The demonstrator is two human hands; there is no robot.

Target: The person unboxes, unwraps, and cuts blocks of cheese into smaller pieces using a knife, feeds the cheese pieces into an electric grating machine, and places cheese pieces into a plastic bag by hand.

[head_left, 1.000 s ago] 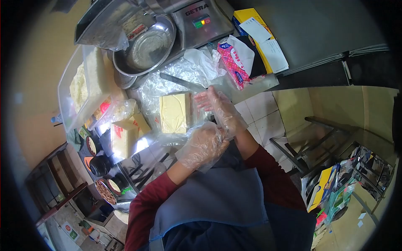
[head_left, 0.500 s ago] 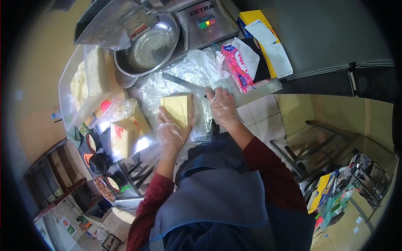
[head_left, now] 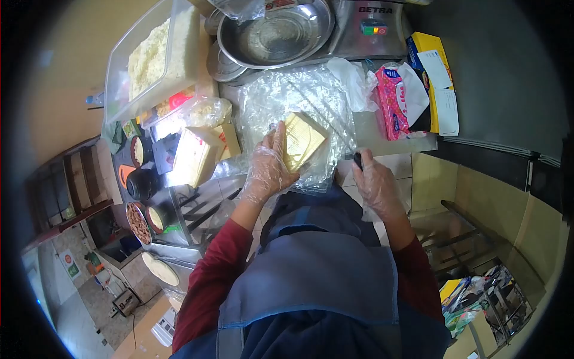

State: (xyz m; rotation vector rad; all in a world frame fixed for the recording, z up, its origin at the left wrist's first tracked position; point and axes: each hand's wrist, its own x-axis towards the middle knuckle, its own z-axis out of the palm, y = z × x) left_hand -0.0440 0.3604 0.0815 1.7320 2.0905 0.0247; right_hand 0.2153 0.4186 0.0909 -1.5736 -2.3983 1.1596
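A pale yellow block of cheese (head_left: 304, 141) lies turned at an angle on clear plastic sheeting (head_left: 263, 99). My left hand (head_left: 269, 164), in a clear plastic glove, holds the block at its left side, fingers along the edge and thumb near the front corner. Gloved the same way, my right hand (head_left: 378, 184) is closed round the black handle of a long knife (head_left: 321, 113). The knife's blade points up and left over the sheeting, beyond the block, and looks blurred.
Left of the sheeting stand a wrapped cheese block (head_left: 197, 158) and a clear tub of grated cheese (head_left: 149, 60). Behind are a steel bowl (head_left: 278, 36) and a GETRA machine (head_left: 373, 42). A pink tissue pack (head_left: 391, 105) and yellow box (head_left: 433, 78) lie at right.
The view has shifted. The cheese block has turned on the sheeting, and my left hand now holds its left side. My right hand has drawn the knife back toward me, away from the block.
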